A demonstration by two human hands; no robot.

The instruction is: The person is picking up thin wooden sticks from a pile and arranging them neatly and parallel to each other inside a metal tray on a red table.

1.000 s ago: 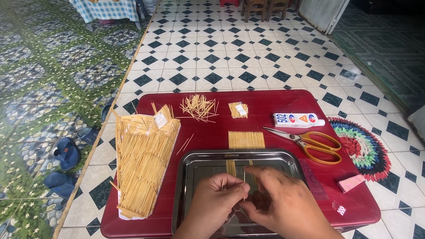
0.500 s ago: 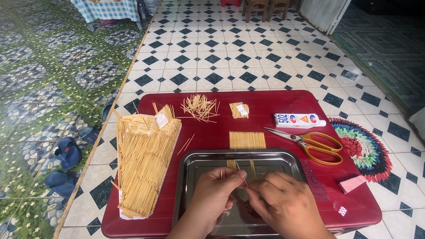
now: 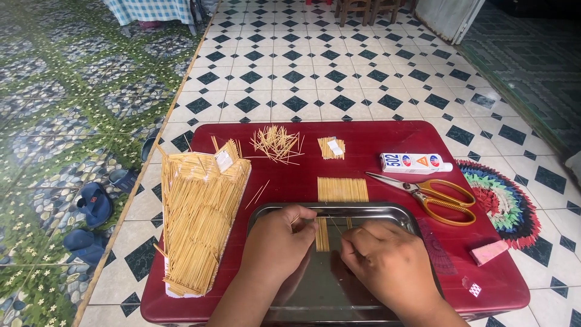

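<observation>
Tiled floor, low red table (image 3: 375, 136) mid-frame. Lower centre: steel tray (image 3: 290, 211) holding a small row of sticks (image 3: 322, 235). Left hand (image 3: 279, 243) pinches a thin stick (image 3: 296, 220) at the row's top; right hand (image 3: 387, 265) curled, fingertips near the row, grip unclear. Just above the tray: flat stick mat (image 3: 342, 189). Left: big toothpick structure (image 3: 200, 212). Upper centre: loose stick pile (image 3: 277, 144). Right: orange scissors (image 3: 433, 195), glue tube (image 3: 414, 162).

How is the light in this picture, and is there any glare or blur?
Head view: soft, even daylight with faint shadows; the steel tray reflects dimly, without strong glare; the left hand and right hand are sharp, and the floor tiles curve slightly toward the edges.
</observation>
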